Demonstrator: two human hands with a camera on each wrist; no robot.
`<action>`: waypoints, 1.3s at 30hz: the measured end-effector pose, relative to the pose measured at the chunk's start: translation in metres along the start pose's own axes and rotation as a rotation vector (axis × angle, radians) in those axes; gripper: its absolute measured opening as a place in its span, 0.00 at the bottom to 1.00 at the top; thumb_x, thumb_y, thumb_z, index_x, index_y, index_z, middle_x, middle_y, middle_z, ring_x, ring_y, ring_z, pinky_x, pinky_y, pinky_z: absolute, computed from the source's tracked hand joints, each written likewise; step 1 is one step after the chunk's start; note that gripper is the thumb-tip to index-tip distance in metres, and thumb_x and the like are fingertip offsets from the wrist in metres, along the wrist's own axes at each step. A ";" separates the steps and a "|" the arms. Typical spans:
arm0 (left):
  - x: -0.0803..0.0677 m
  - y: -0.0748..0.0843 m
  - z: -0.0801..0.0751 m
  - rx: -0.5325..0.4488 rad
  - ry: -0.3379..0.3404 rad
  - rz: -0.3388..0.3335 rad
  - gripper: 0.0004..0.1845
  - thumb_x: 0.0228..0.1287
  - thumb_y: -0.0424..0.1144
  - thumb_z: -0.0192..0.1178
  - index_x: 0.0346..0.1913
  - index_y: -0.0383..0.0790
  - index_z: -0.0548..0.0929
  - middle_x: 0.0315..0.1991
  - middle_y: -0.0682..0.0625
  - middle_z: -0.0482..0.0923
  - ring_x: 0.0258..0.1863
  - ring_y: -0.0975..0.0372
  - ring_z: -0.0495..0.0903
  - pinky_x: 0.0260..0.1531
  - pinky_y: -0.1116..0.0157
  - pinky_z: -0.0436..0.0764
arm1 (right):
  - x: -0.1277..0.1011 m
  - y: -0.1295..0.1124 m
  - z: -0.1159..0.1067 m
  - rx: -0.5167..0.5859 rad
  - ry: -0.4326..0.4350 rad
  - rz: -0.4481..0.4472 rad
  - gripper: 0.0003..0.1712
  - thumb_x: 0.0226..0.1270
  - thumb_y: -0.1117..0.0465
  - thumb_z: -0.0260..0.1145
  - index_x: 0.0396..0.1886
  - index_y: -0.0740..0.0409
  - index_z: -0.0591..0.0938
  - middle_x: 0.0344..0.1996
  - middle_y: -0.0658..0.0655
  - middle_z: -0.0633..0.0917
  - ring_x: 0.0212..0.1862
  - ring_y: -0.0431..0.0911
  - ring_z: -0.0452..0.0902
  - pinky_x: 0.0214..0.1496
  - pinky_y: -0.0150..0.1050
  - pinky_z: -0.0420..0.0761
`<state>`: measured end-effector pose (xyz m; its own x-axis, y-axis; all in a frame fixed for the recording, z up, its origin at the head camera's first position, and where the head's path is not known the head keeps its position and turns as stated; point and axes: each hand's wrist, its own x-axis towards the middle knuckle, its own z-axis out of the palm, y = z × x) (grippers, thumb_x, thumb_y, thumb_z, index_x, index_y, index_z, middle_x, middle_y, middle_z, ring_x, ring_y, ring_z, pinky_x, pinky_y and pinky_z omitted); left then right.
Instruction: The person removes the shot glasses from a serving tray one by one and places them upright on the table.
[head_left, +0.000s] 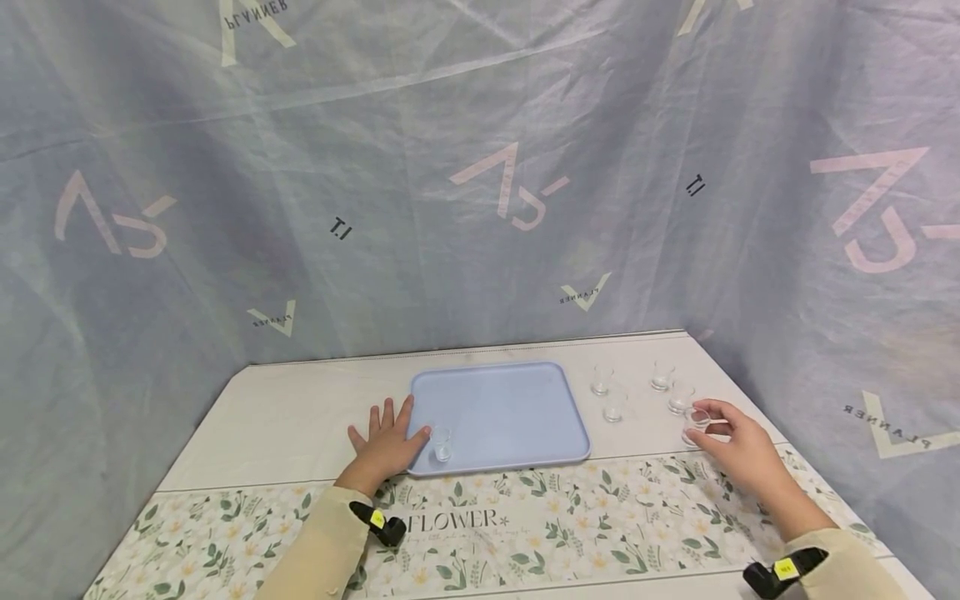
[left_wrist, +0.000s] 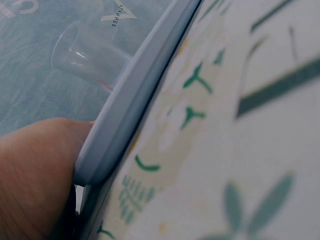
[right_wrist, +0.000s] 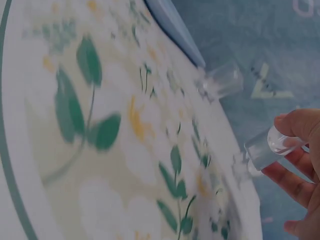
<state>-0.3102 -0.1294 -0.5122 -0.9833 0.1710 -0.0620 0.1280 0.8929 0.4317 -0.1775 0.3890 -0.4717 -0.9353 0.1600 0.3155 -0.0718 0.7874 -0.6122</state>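
The right hand (head_left: 738,446) pinches a small clear glass cup (head_left: 696,423) on the counter (head_left: 300,417), right of the pale blue plastic tray (head_left: 517,400); crowded neighbouring glasses could get knocked. The left hand (head_left: 386,442) lies flat, steadying the tray's near-left corner.

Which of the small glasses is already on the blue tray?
Only the glass at the tray's near left corner, beside the left hand. Four glasses stand on the table right of the tray, and the right hand pinches a fifth.
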 end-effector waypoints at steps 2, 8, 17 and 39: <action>0.000 0.000 0.001 0.006 -0.007 -0.006 0.43 0.74 0.65 0.44 0.83 0.49 0.45 0.82 0.36 0.34 0.79 0.40 0.29 0.65 0.30 0.22 | 0.000 0.006 0.001 -0.006 -0.008 0.031 0.29 0.69 0.55 0.71 0.64 0.64 0.74 0.52 0.66 0.82 0.52 0.63 0.80 0.38 0.41 0.83; 0.000 -0.001 0.002 -0.005 -0.001 0.003 0.44 0.74 0.67 0.42 0.83 0.48 0.46 0.81 0.35 0.34 0.79 0.39 0.28 0.64 0.31 0.19 | 0.001 0.020 0.005 0.004 -0.024 0.097 0.31 0.70 0.54 0.70 0.65 0.66 0.73 0.54 0.70 0.80 0.54 0.66 0.78 0.45 0.56 0.83; -0.002 0.002 -0.001 0.003 0.006 0.009 0.44 0.74 0.68 0.42 0.83 0.48 0.47 0.81 0.35 0.36 0.79 0.39 0.30 0.65 0.30 0.22 | 0.001 0.031 0.008 0.010 -0.021 0.108 0.29 0.71 0.57 0.68 0.63 0.68 0.71 0.55 0.72 0.79 0.53 0.66 0.77 0.47 0.61 0.80; -0.003 0.003 -0.003 0.014 -0.010 -0.003 0.44 0.74 0.66 0.43 0.83 0.48 0.47 0.81 0.35 0.36 0.79 0.39 0.30 0.65 0.29 0.23 | 0.012 0.026 0.004 0.064 -0.085 0.130 0.41 0.71 0.55 0.69 0.71 0.71 0.59 0.61 0.76 0.70 0.59 0.71 0.69 0.52 0.64 0.75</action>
<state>-0.3075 -0.1287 -0.5079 -0.9823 0.1725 -0.0727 0.1269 0.8991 0.4189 -0.1925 0.4093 -0.4871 -0.9638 0.2056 0.1697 0.0329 0.7234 -0.6896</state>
